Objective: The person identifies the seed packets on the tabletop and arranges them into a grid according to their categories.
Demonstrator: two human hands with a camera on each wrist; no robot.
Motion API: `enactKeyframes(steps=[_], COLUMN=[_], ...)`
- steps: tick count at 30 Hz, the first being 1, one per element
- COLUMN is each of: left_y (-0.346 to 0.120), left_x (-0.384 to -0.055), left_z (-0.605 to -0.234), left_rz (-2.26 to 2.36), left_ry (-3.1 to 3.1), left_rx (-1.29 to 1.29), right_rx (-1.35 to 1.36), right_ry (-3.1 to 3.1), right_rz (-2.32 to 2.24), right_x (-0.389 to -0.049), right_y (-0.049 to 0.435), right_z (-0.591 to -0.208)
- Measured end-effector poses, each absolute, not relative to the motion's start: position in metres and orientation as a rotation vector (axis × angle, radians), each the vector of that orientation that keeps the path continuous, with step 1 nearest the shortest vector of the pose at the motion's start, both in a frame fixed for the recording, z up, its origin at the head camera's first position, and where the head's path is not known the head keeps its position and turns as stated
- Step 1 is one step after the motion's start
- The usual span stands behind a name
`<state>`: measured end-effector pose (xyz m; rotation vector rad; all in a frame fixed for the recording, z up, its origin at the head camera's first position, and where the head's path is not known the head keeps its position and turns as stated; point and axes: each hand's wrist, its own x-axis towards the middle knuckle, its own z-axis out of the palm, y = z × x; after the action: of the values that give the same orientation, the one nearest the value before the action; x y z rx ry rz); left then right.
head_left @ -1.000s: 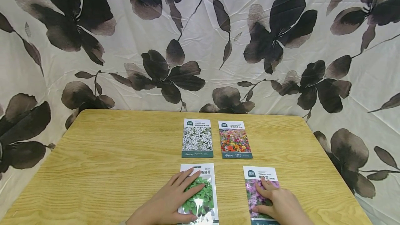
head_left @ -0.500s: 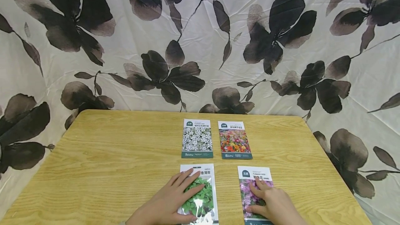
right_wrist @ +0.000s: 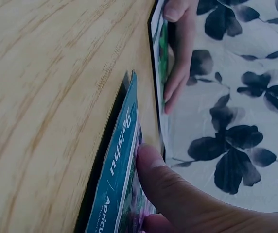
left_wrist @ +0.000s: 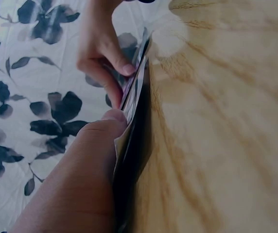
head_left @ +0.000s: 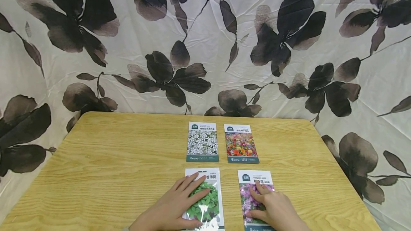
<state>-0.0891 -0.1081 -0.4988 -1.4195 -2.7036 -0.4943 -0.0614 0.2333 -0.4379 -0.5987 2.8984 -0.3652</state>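
My left hand (head_left: 174,202) lies with spread fingers on a seed packet picturing green leaves (head_left: 210,208), at the front middle of the table. To its right, my right hand (head_left: 277,206) presses its fingertips on a purple-flower seed packet (head_left: 244,195), which lies flat with a small gap between the two packets. In the right wrist view, the thumb (right_wrist: 151,158) rests on the purple-flower packet beside its teal lower band (right_wrist: 112,165). The left thumb (left_wrist: 112,119) touches the near part of the leaf packet in the left wrist view.
Behind the hands lie a white-flower seed packet (head_left: 202,143) and a mixed-flower seed packet (head_left: 241,147), side by side. The wooden table (head_left: 106,163) ends at the back against a floral cloth (head_left: 128,38).
My right hand has slid the purple-flower packet left, closer to the leaf packet. The left hand and the two back packets have stayed in place.
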Motion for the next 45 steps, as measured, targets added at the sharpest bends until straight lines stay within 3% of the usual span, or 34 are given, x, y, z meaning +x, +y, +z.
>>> enactKeyframes(steps=[45], left_y=[-0.106], left_x=[-0.087], left_z=[-0.497], left_rz=[-0.468], left_ry=[-2.734], left_rx=[-1.392], right_rx=[-0.733], right_ry=[2.938], right_rz=[-0.305], right_x=[-0.069], right_y=[0.209], right_z=[-0.437])
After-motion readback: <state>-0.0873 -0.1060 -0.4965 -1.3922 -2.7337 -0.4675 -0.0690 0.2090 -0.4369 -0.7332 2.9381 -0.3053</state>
